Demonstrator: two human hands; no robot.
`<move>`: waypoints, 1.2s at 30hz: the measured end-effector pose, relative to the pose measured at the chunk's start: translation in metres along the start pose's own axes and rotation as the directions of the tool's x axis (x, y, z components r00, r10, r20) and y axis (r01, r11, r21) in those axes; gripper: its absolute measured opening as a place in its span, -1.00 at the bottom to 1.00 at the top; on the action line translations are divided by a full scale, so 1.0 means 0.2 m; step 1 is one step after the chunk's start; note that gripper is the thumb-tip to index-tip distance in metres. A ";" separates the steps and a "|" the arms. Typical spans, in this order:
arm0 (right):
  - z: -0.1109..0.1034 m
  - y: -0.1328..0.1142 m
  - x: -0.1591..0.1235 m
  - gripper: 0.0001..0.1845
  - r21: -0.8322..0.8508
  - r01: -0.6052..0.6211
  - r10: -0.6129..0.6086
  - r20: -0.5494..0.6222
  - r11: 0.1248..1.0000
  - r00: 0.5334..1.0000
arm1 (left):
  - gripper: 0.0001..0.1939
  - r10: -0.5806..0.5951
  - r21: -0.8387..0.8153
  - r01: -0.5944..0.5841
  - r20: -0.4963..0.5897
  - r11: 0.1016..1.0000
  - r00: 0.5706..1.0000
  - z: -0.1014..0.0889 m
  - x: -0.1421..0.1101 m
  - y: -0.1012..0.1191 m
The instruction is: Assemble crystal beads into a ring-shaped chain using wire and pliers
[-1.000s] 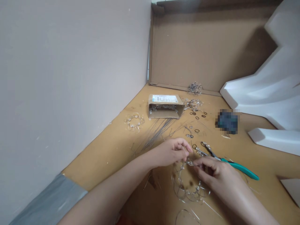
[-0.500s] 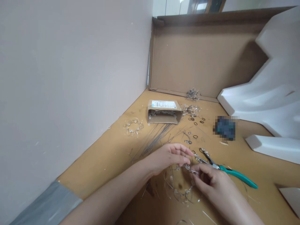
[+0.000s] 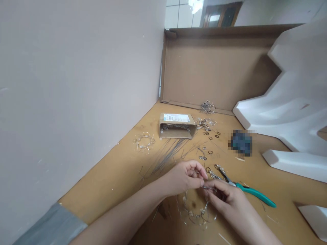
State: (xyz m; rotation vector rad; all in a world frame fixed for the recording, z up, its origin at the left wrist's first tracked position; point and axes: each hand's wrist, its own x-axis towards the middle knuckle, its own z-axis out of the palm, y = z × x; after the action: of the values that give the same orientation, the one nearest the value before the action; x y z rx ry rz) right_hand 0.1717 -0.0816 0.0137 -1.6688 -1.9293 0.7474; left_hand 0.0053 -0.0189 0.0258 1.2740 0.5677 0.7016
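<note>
One thin wire (image 3: 209,188) pinched in right hand (image 3: 227,195), just beside left hand (image 3: 187,176), curled narrow, hold unclear; beaded ring (image 3: 191,214) below, nearside.

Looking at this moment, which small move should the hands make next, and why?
Perhaps the left hand should gently bend the thin silver wire strand: the right hand appears to pinch it, the left hand is close beside it, and the round silver-wire ring with clear beads near them has loose ends sticking outward.
</note>
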 end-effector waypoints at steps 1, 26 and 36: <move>0.00 0.00 0.00 -0.71 0.005 0.012 -0.011 -0.009 1.000 1.000 | -0.90 -0.005 0.011 0.005 -0.001 1.000 1.000 0.00 0.00 0.01; -0.09 -0.04 0.01 -0.50 0.548 -0.245 0.177 0.174 0.800 0.969 | -0.83 0.128 -0.109 -0.129 -0.021 0.986 0.992 -0.06 0.00 0.05; -0.23 0.36 -0.15 -0.28 -0.511 -0.136 -0.007 -0.268 0.849 0.963 | -0.87 0.083 0.045 -0.081 -0.036 0.996 0.996 -0.04 -0.01 0.06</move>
State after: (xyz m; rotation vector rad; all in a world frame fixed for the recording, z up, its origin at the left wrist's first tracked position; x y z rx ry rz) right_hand 0.2591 -0.0985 -0.0005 -2.0332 -1.9988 -0.0117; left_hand -0.0038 -0.0135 0.0353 1.3334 0.5666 0.7863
